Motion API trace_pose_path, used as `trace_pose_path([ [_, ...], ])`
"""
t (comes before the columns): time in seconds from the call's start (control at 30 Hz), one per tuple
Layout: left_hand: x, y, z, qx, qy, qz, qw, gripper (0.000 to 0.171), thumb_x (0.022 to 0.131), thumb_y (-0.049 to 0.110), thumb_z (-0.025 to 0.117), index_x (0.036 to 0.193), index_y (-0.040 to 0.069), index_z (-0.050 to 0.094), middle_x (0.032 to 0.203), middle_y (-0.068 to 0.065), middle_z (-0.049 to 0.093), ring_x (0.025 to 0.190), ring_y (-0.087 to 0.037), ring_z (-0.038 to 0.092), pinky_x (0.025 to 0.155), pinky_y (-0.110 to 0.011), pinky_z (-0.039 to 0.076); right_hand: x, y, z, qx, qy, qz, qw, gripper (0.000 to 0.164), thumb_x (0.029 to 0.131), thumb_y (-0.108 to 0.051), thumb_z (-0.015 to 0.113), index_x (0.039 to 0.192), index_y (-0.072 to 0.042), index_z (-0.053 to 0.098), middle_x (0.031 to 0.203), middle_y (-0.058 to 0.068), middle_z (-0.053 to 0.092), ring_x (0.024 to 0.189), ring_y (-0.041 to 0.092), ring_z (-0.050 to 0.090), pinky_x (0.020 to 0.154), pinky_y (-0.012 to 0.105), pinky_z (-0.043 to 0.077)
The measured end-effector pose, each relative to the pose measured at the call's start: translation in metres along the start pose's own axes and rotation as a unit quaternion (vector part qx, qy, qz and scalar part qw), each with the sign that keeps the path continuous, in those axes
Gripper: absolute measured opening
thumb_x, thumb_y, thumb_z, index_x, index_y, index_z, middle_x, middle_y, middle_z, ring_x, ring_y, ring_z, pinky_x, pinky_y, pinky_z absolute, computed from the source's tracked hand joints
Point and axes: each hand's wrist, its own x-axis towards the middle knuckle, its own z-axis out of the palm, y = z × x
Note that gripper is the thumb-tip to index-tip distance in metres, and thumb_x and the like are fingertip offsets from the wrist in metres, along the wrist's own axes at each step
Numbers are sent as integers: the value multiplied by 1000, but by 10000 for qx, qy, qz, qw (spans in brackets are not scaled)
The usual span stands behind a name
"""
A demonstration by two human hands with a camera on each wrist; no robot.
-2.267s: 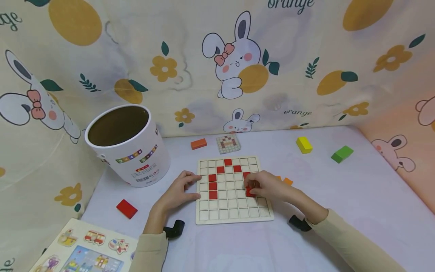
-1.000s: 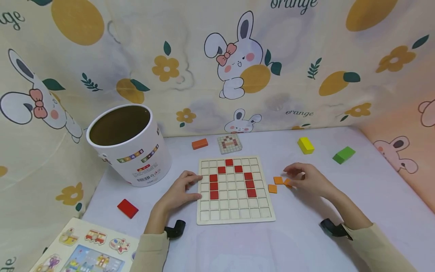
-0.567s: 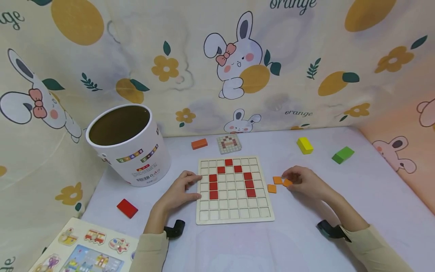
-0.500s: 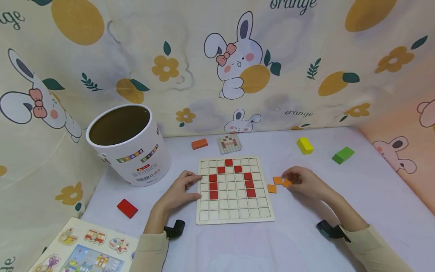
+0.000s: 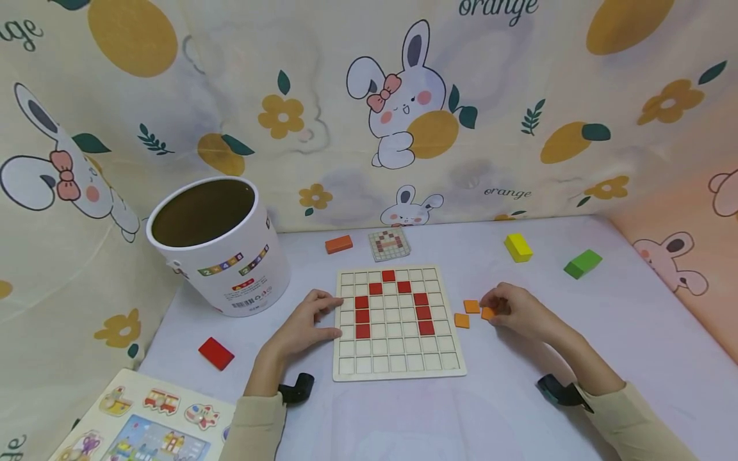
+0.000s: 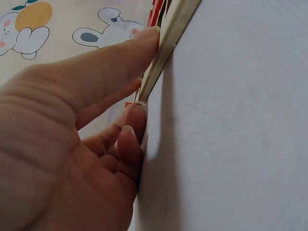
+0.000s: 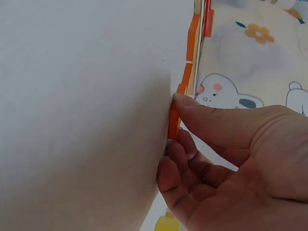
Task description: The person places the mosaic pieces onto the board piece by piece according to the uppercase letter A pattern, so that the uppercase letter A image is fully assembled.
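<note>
A pale wooden grid board (image 5: 398, 365) lies on the table, with several red square tiles (image 5: 362, 315) forming an arch in its cells. My left hand (image 5: 305, 325) rests at the board's left side, thumb and index fingertip touching the edge; the left wrist view shows the thumb on that edge. To the right of the board, my right hand (image 5: 521, 310) pinches an orange square tile (image 7: 174, 118) between thumb and fingers, partly covering it. Two more orange tiles (image 5: 471, 307) lie flat between this hand and the board.
Behind the board are a small pattern card (image 5: 389, 244) and an orange block (image 5: 339, 244). Yellow (image 5: 518, 248) and green (image 5: 583, 264) blocks stand back right. A white bucket (image 5: 230, 275), a red block (image 5: 216, 353) and a picture puzzle board (image 5: 123, 397) are on the left.
My right hand has moved from the red tiles on the board's right side out to the orange tiles, and now grips one. The left hand stays at the board's edge.
</note>
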Motion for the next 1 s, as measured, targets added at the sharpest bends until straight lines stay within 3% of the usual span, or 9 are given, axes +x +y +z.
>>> trace_pose_path([
  [0.3, 1, 0, 0, -4, 2, 33, 10000, 58, 80, 14, 84, 134, 10, 63, 124, -4, 49, 109, -22, 45, 95, -42, 41, 4, -3, -2, 65, -157, -229, 9996, 25, 79, 9, 75, 98, -4, 64, 88, 2, 59, 82, 21, 52, 70, 27, 47],
  [0.5, 2, 1, -1, 35, -22, 29, 10000, 59, 80, 14, 84, 135, 9, 62, 125, -3, 49, 110, -22, 45, 95, -42, 41, 27, -28, 1, 259, -383, -616, 9970, 17, 84, 3, 73, 94, -6, 64, 83, 1, 59, 74, 19, 52, 64, 27, 44],
  [0.63, 3, 2, -2, 51, -15, 15, 10000, 59, 80, 13, 84, 135, 9, 62, 125, -4, 50, 110, -22, 45, 95, -41, 41, 56, -63, 18, 475, -797, -770, 9927, 13, 89, -1, 71, 100, -4, 66, 86, 2, 59, 76, 19, 53, 66, 27, 46],
  [0.8, 3, 0, -3, 29, 5, -36, 10000, 59, 80, 15, 84, 135, 10, 62, 125, -4, 50, 110, -22, 45, 94, -40, 41, 93, -102, 50, 655, -1475, -1351, 9776, 11, 93, 3, 64, 103, 0, 67, 87, 4, 61, 75, 18, 55, 67, 28, 49],
  [0.9, 3, -2, -2, -3, -39, -72, 10000, 58, 81, 15, 84, 135, 10, 62, 125, -3, 49, 110, -22, 45, 94, -39, 41, 108, -118, 67, 658, -1817, -1619, 9677, 11, 92, 6, 63, 100, 0, 68, 85, 6, 61, 71, 17, 55, 66, 27, 50],
  [1.0, 3, -3, -2, 1, -72, -80, 9999, 58, 81, 15, 84, 134, 11, 63, 125, -2, 49, 109, -21, 45, 94, -38, 40, 115, -126, 77, 428, -1893, -1755, 9652, 13, 89, 8, 66, 97, -2, 68, 85, 4, 61, 73, 14, 52, 68, 26, 48],
])
